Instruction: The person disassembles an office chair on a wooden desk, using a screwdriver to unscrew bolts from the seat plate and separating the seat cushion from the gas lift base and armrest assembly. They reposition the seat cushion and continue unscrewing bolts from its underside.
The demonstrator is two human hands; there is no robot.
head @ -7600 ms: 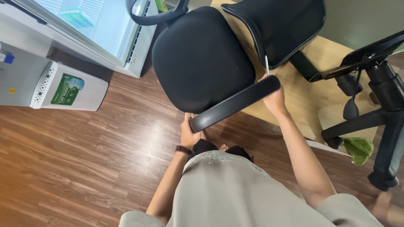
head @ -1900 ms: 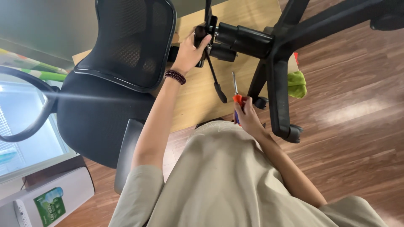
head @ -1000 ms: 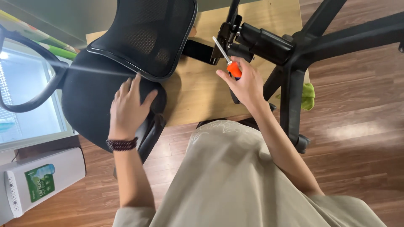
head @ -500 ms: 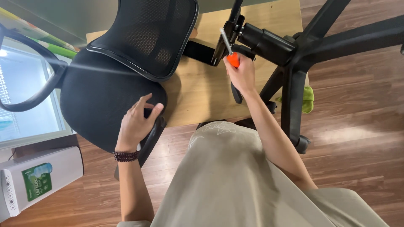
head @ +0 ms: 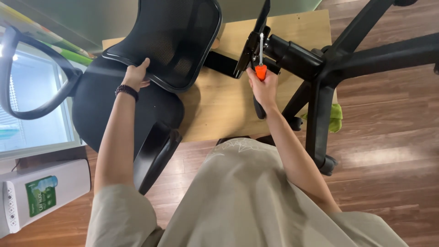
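A black office chair (head: 137, 105) lies on its side across a sheet of brown cardboard (head: 219, 114) on the wooden floor (head: 388, 151), its star base (head: 338, 68) sticking out to the right. The person's left hand (head: 136, 75) curls over the edge of the mesh backrest (head: 169, 41). The right hand (head: 263, 89) is closed around an orange-handled screwdriver (head: 260, 59), its shaft pointing up against the seat mechanism (head: 254, 45).
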